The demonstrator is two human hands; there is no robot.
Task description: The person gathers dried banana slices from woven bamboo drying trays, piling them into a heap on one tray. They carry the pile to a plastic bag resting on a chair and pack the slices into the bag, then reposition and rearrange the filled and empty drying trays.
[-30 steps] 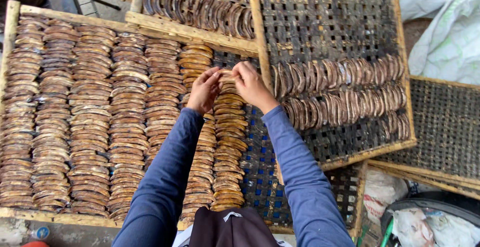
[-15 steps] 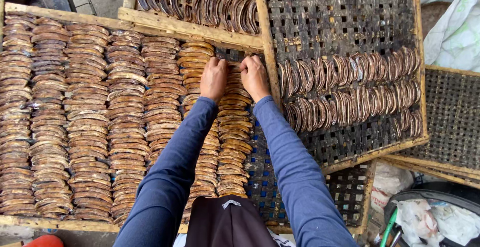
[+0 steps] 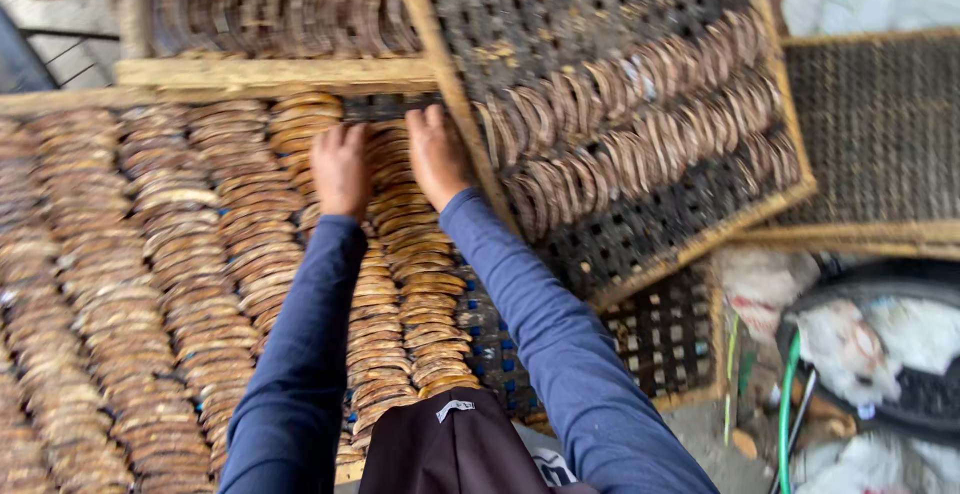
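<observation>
Woven tray [image 3: 480, 334]: both hands [image 3: 390, 159] flat on brown slice rows [image 3: 400, 254].

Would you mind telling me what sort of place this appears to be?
Probably an outdoor food-drying yard: woven trays in wooden frames hold overlapping rows of brown slices, which both hands, left hand and right hand, press flat.

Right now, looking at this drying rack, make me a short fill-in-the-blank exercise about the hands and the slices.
1. Both hands, left hand and right hand, lie palm ____ on the brown slices.
2. The slices lie in overlapping rows on a woven ____ with a wooden frame.
3. Both sleeves are ____ in colour.

Missing words: down; tray; blue
</observation>
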